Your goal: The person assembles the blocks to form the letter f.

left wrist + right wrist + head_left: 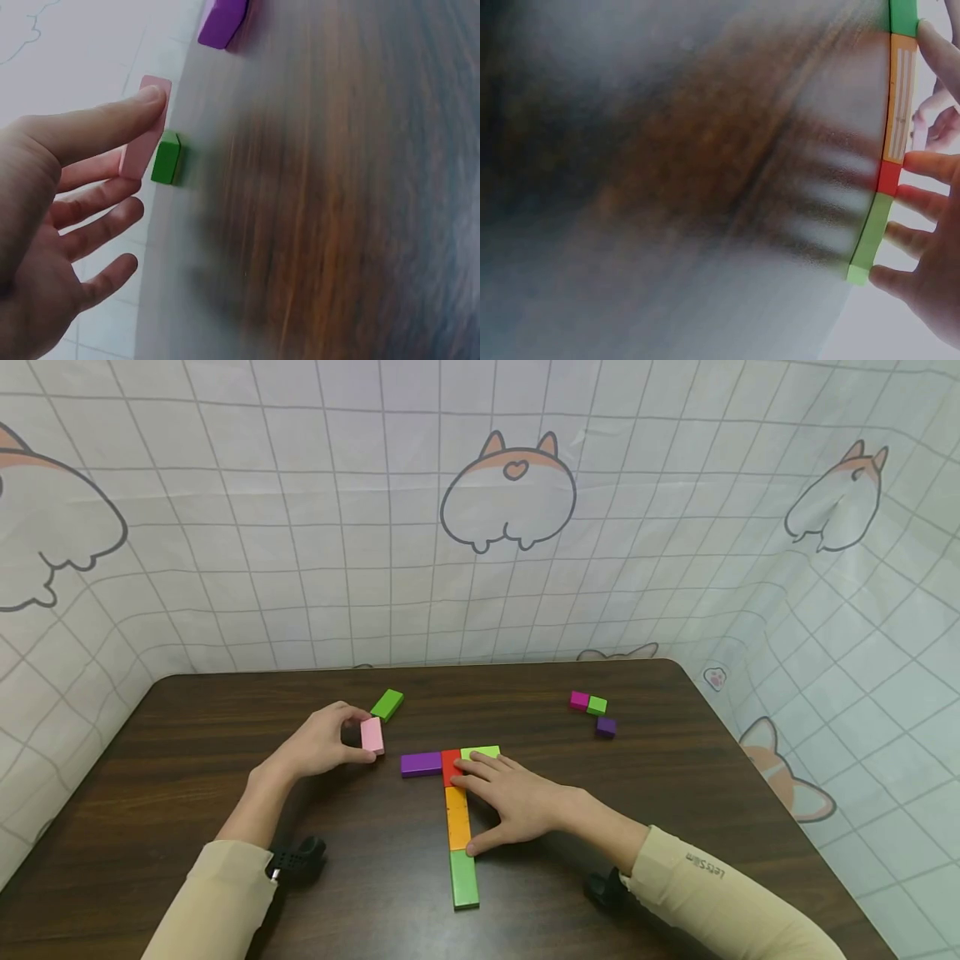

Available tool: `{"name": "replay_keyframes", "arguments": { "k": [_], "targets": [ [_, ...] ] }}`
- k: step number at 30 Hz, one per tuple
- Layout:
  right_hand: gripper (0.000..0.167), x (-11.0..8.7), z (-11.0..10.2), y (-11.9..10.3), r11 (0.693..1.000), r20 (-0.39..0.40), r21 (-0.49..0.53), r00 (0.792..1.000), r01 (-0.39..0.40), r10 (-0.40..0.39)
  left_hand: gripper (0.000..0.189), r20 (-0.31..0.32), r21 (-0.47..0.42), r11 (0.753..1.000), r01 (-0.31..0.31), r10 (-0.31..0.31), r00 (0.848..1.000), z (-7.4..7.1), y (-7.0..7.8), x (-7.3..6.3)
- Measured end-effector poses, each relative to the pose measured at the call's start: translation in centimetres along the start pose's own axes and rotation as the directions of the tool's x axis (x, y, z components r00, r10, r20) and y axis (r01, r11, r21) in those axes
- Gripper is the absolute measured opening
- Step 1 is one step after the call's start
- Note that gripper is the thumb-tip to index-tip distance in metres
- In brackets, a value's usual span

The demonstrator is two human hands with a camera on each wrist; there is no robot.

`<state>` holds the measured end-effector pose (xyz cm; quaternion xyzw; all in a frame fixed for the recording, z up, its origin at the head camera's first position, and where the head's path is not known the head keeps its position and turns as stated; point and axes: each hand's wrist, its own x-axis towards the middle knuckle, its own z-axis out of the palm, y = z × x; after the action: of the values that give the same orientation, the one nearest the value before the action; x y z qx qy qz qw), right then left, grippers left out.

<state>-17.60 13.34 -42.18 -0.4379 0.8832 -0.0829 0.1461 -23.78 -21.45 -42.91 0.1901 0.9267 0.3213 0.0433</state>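
Observation:
A pink block (372,736) is pinched between the thumb and fingers of my left hand (324,742); the left wrist view shows its long side, with the other fingers spread loosely. On the table, blocks form a T: a purple block (422,765), a red block (451,768) and a light green block (481,752) across the top, then an orange block (457,818) and a green block (464,878) down the stem. My right hand (525,797) lies spread over the T, fingertips touching the blocks and thumb near the orange-green joint. It partly covers the red and light green blocks.
A bright green block (387,704) lies just beyond the left hand. At the back right sit a magenta block (580,700), a small green block (597,705) and a dark purple block (606,727). A patterned cloth (360,568) hangs behind the dark wooden table (360,893).

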Motion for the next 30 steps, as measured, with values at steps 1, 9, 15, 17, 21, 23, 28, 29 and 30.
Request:
{"name": "replay_keyframes", "arguments": {
  "k": [1, 9, 15, 17, 21, 23, 28, 29, 30],
  "targets": [
    [0.097, 0.0, 0.0, 0.0, 1.000, -0.001, 0.000, 1.000, 0.001, -0.001, 0.063, -0.002, -0.001, 1.000, -0.002, 0.002, 1.000, 0.1, 0.1, 0.1],
    [0.098, -0.1, 0.1, 0.0, 1.000, 0.000, 0.001, 1.000, 0.000, 0.000, 0.063, -0.022, 0.007, 0.999, -0.033, 0.033, 0.999, 0.7, 0.8, 0.6],
    [0.099, -0.2, 0.0, -0.1, 1.000, 0.010, 0.007, 1.000, -0.006, 0.005, 0.065, -0.014, 0.008, 0.999, -0.047, 0.047, 0.999, 1.2, 1.4, 0.8],
    [0.099, -0.3, -0.1, -0.1, 1.000, 0.012, 0.007, 1.000, -0.005, 0.005, 0.065, -0.011, 0.015, 0.999, -0.049, 0.049, 0.999, 1.3, 1.7, 1.0],
    [0.099, -0.4, -0.1, -0.2, 1.000, 0.015, 0.008, 1.000, -0.004, 0.004, 0.065, -0.008, 0.030, 0.998, -0.051, 0.052, 0.999, 1.6, 2.3, 1.3],
    [0.099, -0.4, -0.1, -0.2, 1.000, 0.015, 0.006, 1.000, -0.002, 0.002, 0.064, -0.010, 0.028, 0.998, -0.054, 0.055, 0.998, 1.7, 2.5, 1.5],
    [0.098, -0.5, -0.1, -0.2, 1.000, 0.012, 0.004, 1.000, 0.003, -0.003, 0.064, -0.013, 0.023, 0.998, -0.065, 0.066, 0.998, 2.2, 3.3, 1.9],
    [0.098, -0.5, -0.1, -0.2, 1.000, 0.010, 0.004, 1.000, 0.005, -0.005, 0.064, -0.013, 0.025, 0.997, -0.067, 0.067, 0.998, 2.3, 3.4, 1.9],
    [0.098, -0.6, -0.1, -0.2, 1.000, 0.010, 0.005, 1.000, 0.006, -0.006, 0.064, -0.013, 0.026, 0.997, -0.067, 0.068, 0.998, 2.4, 3.6, 2.0]
  ]
}}
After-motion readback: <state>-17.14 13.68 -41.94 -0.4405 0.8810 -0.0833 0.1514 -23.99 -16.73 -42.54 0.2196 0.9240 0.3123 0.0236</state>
